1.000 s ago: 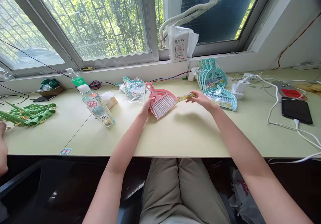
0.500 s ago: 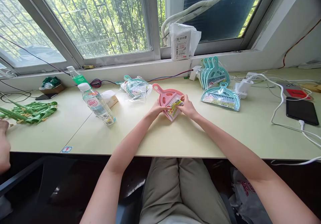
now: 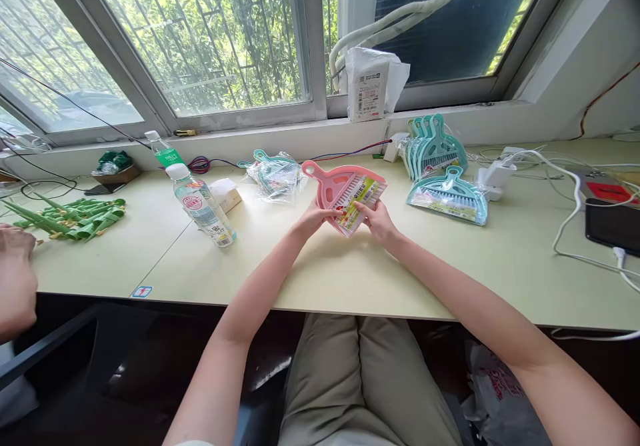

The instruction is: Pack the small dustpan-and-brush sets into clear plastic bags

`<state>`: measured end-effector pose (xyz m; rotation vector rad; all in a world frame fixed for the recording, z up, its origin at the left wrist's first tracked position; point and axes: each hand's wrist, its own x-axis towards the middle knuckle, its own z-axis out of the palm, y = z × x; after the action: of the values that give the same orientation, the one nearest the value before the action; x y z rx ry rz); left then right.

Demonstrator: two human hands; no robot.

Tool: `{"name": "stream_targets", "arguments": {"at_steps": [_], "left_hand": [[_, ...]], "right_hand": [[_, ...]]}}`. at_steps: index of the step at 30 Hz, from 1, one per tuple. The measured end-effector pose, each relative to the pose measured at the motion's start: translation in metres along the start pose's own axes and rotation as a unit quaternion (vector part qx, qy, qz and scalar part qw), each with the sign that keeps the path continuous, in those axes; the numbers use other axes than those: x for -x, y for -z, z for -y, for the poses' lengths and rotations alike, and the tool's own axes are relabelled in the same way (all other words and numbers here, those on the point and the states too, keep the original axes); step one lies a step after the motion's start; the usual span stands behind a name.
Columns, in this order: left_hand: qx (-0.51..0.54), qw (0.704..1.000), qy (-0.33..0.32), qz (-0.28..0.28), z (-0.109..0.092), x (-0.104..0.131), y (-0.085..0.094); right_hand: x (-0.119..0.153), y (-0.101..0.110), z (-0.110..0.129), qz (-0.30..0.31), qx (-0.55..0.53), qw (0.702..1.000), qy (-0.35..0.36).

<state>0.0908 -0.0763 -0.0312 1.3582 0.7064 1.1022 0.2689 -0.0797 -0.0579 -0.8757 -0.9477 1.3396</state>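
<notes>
Held just above the table is a pink dustpan and brush set (image 3: pixel 333 191), its ring handle tilted up to the left. A yellow and white printed label (image 3: pixel 367 193) lies across the white bristles. My left hand (image 3: pixel 316 219) is closed on the lower left edge, thumb over the front. At the lower right edge, my right hand (image 3: pixel 379 221) grips the set with its thumb on the label. The fingers behind the set are hidden. To the right lies a bagged teal dustpan set (image 3: pixel 449 196), with several teal sets (image 3: pixel 434 147) stacked behind it.
Bagged teal items (image 3: pixel 275 176) lie behind my left hand. Two clear bottles (image 3: pixel 205 207) and a tissue box (image 3: pixel 225 196) stand to the left. Green folded strips (image 3: pixel 83 218) lie near another person's hand (image 3: pixel 15 273). White cables (image 3: pixel 575 213) and a phone (image 3: pixel 613 226) are at right.
The label now lies more fully spread across the bristles and faces me. My right hand has moved lower along the set's edge. The view has shifted slightly.
</notes>
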Motion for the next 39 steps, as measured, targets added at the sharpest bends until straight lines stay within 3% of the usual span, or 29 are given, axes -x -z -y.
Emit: {"name": "stream_targets", "arguments": {"at_steps": [2,4,6,8,11,14,18,20,23,26,29,31,35,39], "left_hand": [[-0.096,0.995,-0.005,0.009,-0.001,-0.004,0.011],[-0.246,0.965,-0.032,-0.082,-0.001,-0.009,0.030],[-0.392,0.887,-0.062,-0.234,0.003,-0.012,0.054],[-0.478,0.818,-0.063,-0.314,0.007,-0.011,0.079],[-0.565,0.781,0.021,-0.266,0.012,-0.007,0.099],[-0.624,0.754,0.059,-0.196,0.011,-0.005,0.093],[-0.608,0.779,0.072,-0.136,0.003,-0.009,0.063],[-0.600,0.783,0.091,-0.134,0.001,-0.011,0.052],[-0.602,0.774,0.111,-0.159,-0.001,-0.010,0.049],[-0.578,0.780,0.104,-0.214,-0.003,-0.008,0.058],[-0.554,0.788,0.026,-0.268,-0.004,-0.008,0.068],[-0.551,0.790,-0.042,-0.264,-0.002,-0.009,0.068],[-0.552,0.803,-0.148,-0.169,0.009,-0.013,0.054],[-0.506,0.836,-0.184,-0.105,0.011,-0.012,0.032]], "right_hand": [[-0.003,0.002,-0.002,-0.020,-0.039,0.999,-0.011],[-0.006,0.007,-0.002,-0.045,-0.049,0.998,-0.018],[-0.008,0.011,-0.001,-0.057,-0.045,0.997,-0.032],[-0.009,0.013,-0.001,-0.065,-0.036,0.996,-0.052],[-0.007,0.012,-0.002,-0.072,-0.015,0.995,-0.072],[-0.005,0.010,-0.002,-0.080,-0.001,0.994,-0.074],[-0.007,0.014,0.000,-0.112,0.004,0.989,-0.092],[-0.010,0.019,0.002,-0.132,0.008,0.986,-0.100],[-0.015,0.028,0.006,-0.141,0.016,0.984,-0.107],[-0.019,0.034,0.009,-0.127,0.032,0.984,-0.118],[-0.018,0.035,0.010,-0.118,0.041,0.986,-0.114],[-0.016,0.033,0.012,-0.109,0.040,0.988,-0.098],[-0.011,0.025,0.014,-0.071,0.048,0.994,-0.065],[-0.007,0.015,0.011,-0.049,0.061,0.997,-0.028]]}}
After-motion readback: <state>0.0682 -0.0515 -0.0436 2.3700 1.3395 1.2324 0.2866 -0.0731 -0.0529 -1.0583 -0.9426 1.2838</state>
